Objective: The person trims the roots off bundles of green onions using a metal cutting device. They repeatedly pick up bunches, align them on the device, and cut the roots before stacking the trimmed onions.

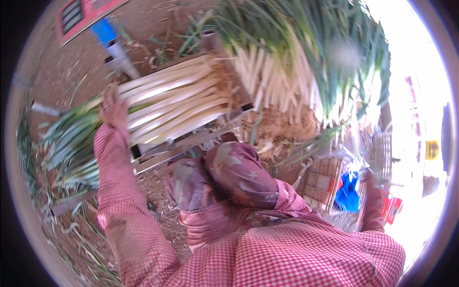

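My left hand (114, 104) lies flat over a row of large green onions or leeks (175, 97), where the white stalks turn green. It rests on top and is not closed around them. The stalks lie side by side on a low metal frame (186, 149), roots against the plate (231, 77) at its right end. Their green leaves (73, 143) hang past its left end. Off to the right, my right hand (368, 178) is stretched beside a plastic basket (322, 183) and some whitish strands (353, 158). Its fingers are blurred, and I cannot tell whether they grip the strands.
A big heap of untrimmed leeks (287, 68) fills the area beyond the frame. A blue cloth or bag (348, 193) is at the basket. At upper left stands a red-framed device (71, 18), perhaps a scale. Loose leaves (89, 251) litter the soil floor.
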